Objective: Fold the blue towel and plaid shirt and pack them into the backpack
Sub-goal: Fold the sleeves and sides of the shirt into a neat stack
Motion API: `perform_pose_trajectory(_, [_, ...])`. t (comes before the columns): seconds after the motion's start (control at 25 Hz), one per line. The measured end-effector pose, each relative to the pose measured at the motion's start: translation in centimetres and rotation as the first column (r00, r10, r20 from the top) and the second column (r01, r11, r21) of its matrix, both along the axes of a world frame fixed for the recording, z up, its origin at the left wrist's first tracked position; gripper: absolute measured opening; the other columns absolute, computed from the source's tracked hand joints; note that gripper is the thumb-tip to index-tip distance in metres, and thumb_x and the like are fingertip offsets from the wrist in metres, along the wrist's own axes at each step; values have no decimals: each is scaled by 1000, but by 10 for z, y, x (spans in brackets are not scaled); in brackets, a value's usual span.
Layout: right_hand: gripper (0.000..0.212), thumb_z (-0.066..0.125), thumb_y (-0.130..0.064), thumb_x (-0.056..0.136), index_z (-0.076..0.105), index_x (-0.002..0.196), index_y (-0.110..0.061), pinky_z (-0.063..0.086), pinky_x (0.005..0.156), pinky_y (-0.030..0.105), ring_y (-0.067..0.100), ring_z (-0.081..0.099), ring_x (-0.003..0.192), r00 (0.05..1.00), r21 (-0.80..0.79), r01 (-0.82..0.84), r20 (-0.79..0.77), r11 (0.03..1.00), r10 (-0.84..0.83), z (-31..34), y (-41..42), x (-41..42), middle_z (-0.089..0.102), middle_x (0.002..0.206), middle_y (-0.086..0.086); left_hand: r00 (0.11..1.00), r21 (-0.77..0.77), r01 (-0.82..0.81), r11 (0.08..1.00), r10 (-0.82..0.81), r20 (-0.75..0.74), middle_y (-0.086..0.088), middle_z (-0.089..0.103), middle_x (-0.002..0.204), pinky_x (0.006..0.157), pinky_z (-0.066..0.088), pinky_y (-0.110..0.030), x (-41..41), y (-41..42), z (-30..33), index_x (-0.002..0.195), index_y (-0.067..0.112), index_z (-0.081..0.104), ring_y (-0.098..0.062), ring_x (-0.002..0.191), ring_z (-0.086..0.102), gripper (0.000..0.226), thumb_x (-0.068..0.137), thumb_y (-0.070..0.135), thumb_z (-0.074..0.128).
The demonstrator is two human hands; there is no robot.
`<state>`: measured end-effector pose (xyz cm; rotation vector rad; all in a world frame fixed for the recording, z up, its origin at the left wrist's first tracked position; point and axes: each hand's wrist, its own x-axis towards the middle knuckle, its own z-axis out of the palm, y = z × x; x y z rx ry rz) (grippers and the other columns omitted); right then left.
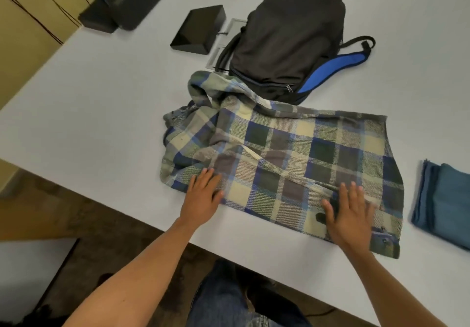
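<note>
- Plaid shirt lies spread on the white table, partly folded; bunched and rumpled at its 10 to 11 o'clock end, flatter toward 3 o'clock.
- Left hand lies flat on the shirt's near edge at about 8 o'clock, fingers straight and together, pressing the cloth, gripping nothing.
- Right hand lies flat on the shirt at about 5 o'clock, fingers spread wide, palm down, gripping nothing.
- Backpack lies at 12 o'clock from the shirt, touching its bunched end; main zipper looks closed, blue-lined strap trailing toward 2 o'clock.
- Blue towel sits folded at 3 o'clock from the shirt, apart from it, partly cut off by the frame edge.
- Black box rests at 9 o'clock from the backpack, close beside it.
- Person's jeans-clad knee shows below the table's near edge.
</note>
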<state>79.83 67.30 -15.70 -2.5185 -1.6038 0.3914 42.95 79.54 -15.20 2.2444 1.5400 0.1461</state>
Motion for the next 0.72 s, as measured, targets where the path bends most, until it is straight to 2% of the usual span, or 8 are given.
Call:
perform_pose_trajectory(0.12, [77, 16, -66, 96, 15, 157, -18, -1, 122, 44, 18, -5, 151, 989, 2, -139, -41, 990, 139, 0, 30, -34, 7, 165, 4, 980, 83, -181, 980, 173, 100, -10, 41, 151, 114, 29, -53, -26, 9, 11, 138, 13, 51, -30, 144, 29, 44, 98, 31, 55])
perform_pose_trajectory(0.24, [75, 20, -65, 97, 13, 157, -21, 2, 122, 41, 19, 1, 152, 966, -7, -237, -110, 972, 234, 2, 56, -75, 7, 165, 1, 924, 130, -363, 923, 339, 175, -13, 51, 139, 103, 42, -53, -51, 27, 19, 130, 9, 57, -32, 129, 47, 39, 95, 26, 60])
perform_pose_trajectory(0.32, [69, 27, -61, 101, 15, 157, -22, 4, 121, 39, 20, 7, 152, 948, -3, -285, -146, 958, 282, 6, 75, -106, 11, 164, 0, 875, 64, -459, 886, 438, 206, -14, 51, 139, 104, 43, -50, -66, 44, 23, 131, 7, 54, -31, 126, 48, 42, 95, 27, 60])
perform_pose_trajectory(0.4, [59, 32, -53, 103, 32, 151, -20, 19, 119, 41, 26, 26, 147, 929, 48, -307, -199, 950, 311, 10, 100, -130, 34, 157, 3, 837, -26, -503, 864, 495, 232, -13, 46, 142, 105, 42, -46, -76, 64, 26, 136, 6, 48, -31, 128, 46, 47, 95, 28, 60])
perform_pose_trajectory(0.48, [52, 31, -54, 102, 53, 130, -16, 42, 101, 41, 30, 53, 121, 912, 125, -292, -263, 948, 315, 17, 127, -149, 60, 127, 7, 780, -155, -534, 831, 555, 290, -11, 40, 145, 105, 42, -41, -85, 82, 27, 140, 8, 42, -28, 129, 45, 53, 95, 29, 62])
perform_pose_trajectory(0.56, [49, 37, -52, 101, 61, 120, -13, 46, 90, 40, 28, 57, 108, 917, 152, -253, -278, 955, 287, 22, 156, -164, 65, 112, 8, 725, -265, -557, 787, 617, 306, -8, 33, 150, 108, 39, -40, -94, 100, 26, 145, 12, 35, -27, 133, 42, 64, 92, 34, 64])
perform_pose_trajectory(0.64, [45, 45, -46, 101, 63, 121, -11, 45, 94, 40, 29, 56, 112, 931, 139, -200, -280, 970, 232, 30, 185, -174, 65, 118, 10, 669, -368, -575, 731, 679, 303, -8, 30, 154, 110, 39, -45, -100, 115, 26, 149, 17, 29, -29, 135, 41, 76, 89, 40, 68])
perform_pose_trajectory(0.72, [49, 47, -48, 100, 61, 127, -10, 45, 97, 42, 29, 55, 118, 938, 116, -175, -281, 978, 202, 38, 215, -186, 63, 126, 11, 634, -476, -553, 684, 716, 291, -10, 34, 154, 110, 38, -44, -103, 130, 26, 152, 18, 23, -29, 138, 39, 83, 87, 40, 70])
